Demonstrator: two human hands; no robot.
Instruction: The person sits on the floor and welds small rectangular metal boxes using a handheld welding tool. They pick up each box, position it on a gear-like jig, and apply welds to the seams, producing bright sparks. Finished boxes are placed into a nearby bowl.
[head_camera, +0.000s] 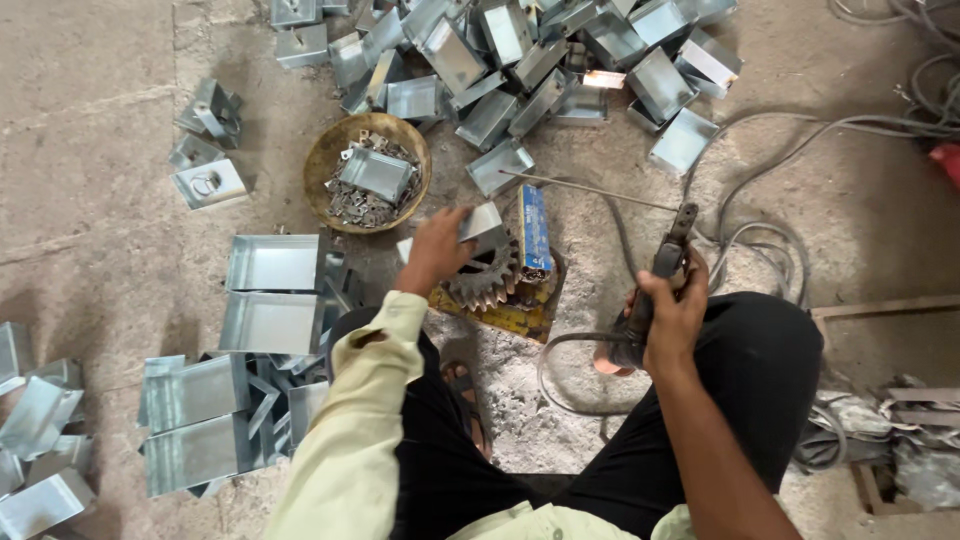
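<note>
Gripping electrode holder (655, 290) in your right hand (672, 318), rod pointing 10 o'clock | left hand (432, 252) clamped on metal tray (478, 228) atop gear (487, 277), 12 o'clock of knees | risk: tray slips, fingers near arc burn

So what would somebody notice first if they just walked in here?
Probably the heap of shiny metal boxes on the floor at the top. Then the round bowl of small metal bits beside it, and the right hand gripping a welding holder while the left hand touches a box on a toothed gear.
</note>
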